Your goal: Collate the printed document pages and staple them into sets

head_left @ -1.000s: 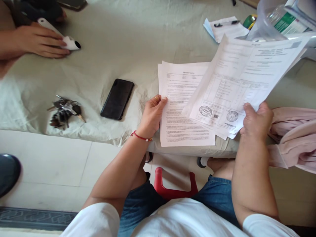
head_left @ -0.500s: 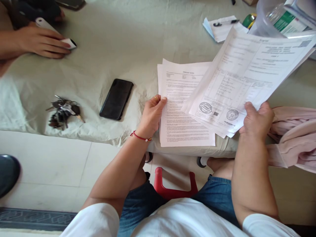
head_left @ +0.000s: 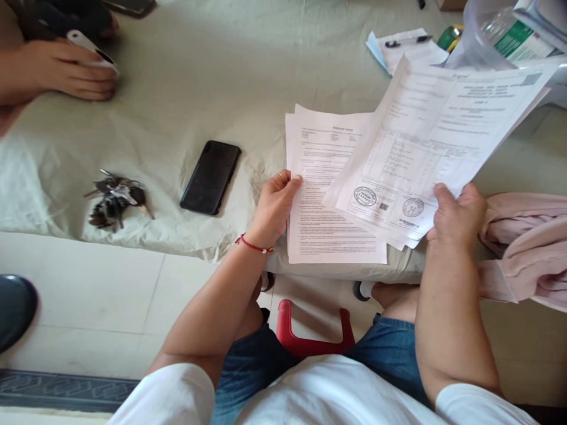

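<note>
My left hand point(head_left: 279, 203) pinches the left edge of a small stack of printed sheets point(head_left: 334, 218) headed "Overleaf Notes", with the thumb on top. My right hand point(head_left: 458, 212) grips the lower right edge of several stamped papers point(head_left: 425, 153), thumb on top and fingers hidden beneath. These papers are tilted and overlap the right part of the left stack. Two round stamps and a barcode show near their lower edge. A black phone point(head_left: 211, 177) lies to the left of my left hand, and a bunch of keys point(head_left: 117, 199) is farther left.
Another person's hand point(head_left: 71, 71) rests on a white and black object at the upper left. At the upper right are a notepad with a pen point(head_left: 407, 41) and a clear plastic tub point(head_left: 473, 35). Pink cloth point(head_left: 531, 242) lies right; a red stool point(head_left: 287, 336) is below.
My right hand and its papers have shifted slightly left. My left hand keeps its pinch on the stack. The other person's hand has drawn a little to the left.
</note>
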`<state>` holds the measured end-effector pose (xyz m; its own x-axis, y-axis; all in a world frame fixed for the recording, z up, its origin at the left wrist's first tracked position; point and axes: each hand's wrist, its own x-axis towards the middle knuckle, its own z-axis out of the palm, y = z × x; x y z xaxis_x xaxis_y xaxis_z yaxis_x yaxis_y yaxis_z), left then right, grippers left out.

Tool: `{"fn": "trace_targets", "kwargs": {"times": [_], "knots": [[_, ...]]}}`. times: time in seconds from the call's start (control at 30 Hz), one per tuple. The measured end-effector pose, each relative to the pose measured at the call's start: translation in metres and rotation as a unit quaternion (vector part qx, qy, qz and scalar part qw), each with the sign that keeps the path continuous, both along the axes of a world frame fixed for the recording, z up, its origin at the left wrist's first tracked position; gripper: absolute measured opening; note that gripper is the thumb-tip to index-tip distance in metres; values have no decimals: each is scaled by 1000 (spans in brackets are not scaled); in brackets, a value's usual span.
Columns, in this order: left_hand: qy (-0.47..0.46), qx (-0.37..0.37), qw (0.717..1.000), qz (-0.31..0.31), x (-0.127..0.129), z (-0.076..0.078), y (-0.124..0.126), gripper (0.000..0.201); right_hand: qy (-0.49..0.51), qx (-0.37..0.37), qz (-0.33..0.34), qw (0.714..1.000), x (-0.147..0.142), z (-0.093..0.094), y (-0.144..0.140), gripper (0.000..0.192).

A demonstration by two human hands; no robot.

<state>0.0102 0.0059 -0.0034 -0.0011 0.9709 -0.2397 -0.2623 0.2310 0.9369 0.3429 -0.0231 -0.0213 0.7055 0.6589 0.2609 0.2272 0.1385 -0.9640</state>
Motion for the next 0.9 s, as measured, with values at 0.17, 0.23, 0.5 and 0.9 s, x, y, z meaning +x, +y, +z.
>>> {"fn": "trace_targets", "kwargs": {"times": [0.17,0.23,0.5,0.9], "knots": [[-3,-4,1000,-1,1,2,-1,35,-11,-13,1,1000,-1,1,-1,39],[-9,-3,1000,-1,1,2,-1,36,-10,-14,4,1000,-1,0,-1,38],[-10,21,1000,0,-1,-4,0,43,7,-17,6,1000,-5,1,-1,38],[3,22,1000,4,1,-1,0,41,9,-12,21,1000,-7,1,-1,38]]}}
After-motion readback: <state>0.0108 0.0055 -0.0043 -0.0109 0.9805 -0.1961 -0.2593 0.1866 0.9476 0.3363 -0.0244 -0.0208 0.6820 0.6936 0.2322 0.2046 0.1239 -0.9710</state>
